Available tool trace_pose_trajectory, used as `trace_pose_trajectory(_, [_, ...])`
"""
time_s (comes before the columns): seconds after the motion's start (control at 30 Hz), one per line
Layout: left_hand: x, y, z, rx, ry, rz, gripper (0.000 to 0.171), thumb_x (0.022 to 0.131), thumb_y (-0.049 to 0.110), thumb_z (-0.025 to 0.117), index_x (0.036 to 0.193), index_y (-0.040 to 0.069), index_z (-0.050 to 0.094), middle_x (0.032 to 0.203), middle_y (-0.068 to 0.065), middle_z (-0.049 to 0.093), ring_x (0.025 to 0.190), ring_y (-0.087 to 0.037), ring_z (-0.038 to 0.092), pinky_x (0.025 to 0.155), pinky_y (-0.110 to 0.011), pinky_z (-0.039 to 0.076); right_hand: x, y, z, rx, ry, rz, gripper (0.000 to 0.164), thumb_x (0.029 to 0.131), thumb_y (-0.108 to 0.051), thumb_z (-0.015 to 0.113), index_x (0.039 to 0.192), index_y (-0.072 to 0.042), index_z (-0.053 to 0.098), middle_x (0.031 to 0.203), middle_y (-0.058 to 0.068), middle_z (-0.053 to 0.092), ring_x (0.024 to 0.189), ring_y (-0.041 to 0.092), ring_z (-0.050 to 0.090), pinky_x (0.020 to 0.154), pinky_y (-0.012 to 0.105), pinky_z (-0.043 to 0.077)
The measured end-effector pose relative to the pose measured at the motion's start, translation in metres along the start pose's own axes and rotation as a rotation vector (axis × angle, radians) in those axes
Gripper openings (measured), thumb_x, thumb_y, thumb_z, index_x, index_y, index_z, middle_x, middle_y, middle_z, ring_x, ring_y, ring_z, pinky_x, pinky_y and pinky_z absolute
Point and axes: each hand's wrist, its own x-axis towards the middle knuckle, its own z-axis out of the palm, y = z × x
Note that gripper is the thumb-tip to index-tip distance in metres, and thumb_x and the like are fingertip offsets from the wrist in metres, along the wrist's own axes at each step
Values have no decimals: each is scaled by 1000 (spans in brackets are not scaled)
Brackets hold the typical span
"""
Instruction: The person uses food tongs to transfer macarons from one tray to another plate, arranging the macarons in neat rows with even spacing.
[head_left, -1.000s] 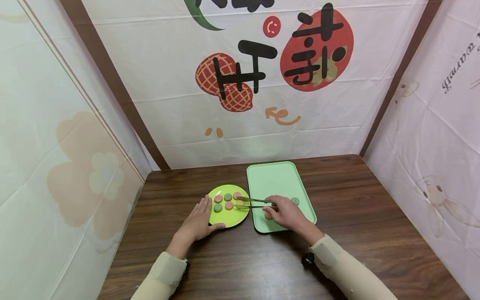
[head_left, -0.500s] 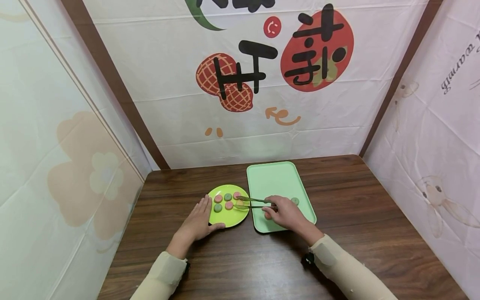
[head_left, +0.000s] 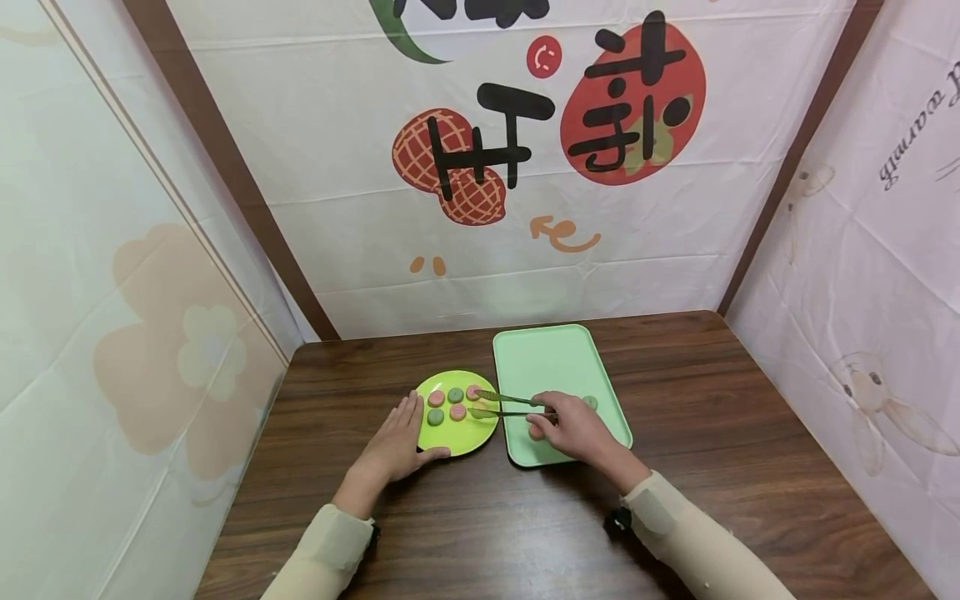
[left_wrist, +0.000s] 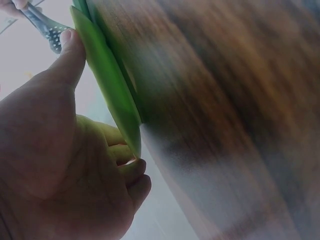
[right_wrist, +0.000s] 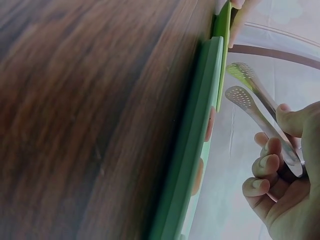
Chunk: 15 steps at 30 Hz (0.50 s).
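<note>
My right hand (head_left: 573, 425) grips a pair of metal tongs (right_wrist: 262, 116) above the mint-green tray (head_left: 543, 358). The tongs' perforated tips stand apart over the right side of a lime-green plate (head_left: 465, 437), with nothing visibly pinched between them in the right wrist view. Pink macarons (head_left: 458, 412) and green macarons (head_left: 436, 417) lie on that plate; a yellowish one (head_left: 480, 407) is partly hidden by the tongs. My left hand (head_left: 393, 437) rests against the plate's left rim, fingers fairly straight, thumb (left_wrist: 71, 55) at the near rim.
On the tray, a green macaron (head_left: 591, 402) lies right of my right hand, and a pinkish one (head_left: 536, 432) shows beside its fingers. Tray and plate stand side by side on a dark wooden table (head_left: 495, 525). Printed white cloth (head_left: 450, 300) hangs behind and at both sides.
</note>
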Motion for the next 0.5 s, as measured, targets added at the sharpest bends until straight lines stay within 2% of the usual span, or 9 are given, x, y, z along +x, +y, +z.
trace_pose_trajectory(0.13, [0, 0, 1, -1, -1, -1, 117, 98, 67, 68, 168, -10, 13, 176, -31, 10, 164, -45, 13, 134, -55, 17, -3, 1, -2, -3, 14, 12, 32, 102, -23, 78, 124, 0, 76, 110, 15, 78, 84, 19, 73, 74, 43, 62])
trace_pose_trajectory(0.37, [0, 0, 2, -4, 1, -1, 117, 98, 67, 67, 168, -9, 14, 176, -30, 9, 164, -45, 13, 134, -55, 17, -9, 5, -9, -58, 61, -16, 28, 98, -22, 81, 119, -3, 77, 94, 2, 76, 72, 8, 64, 67, 33, 58])
trace_pose_trajectory(0.5, [0, -1, 1, 0, -1, -3, 116, 98, 67, 67, 168, -8, 14, 176, -30, 9, 164, -44, 12, 134, -55, 16, -12, 8, -13, -59, 66, -17, 28, 98, -22, 82, 118, -3, 77, 89, 0, 72, 70, 7, 59, 66, 32, 55])
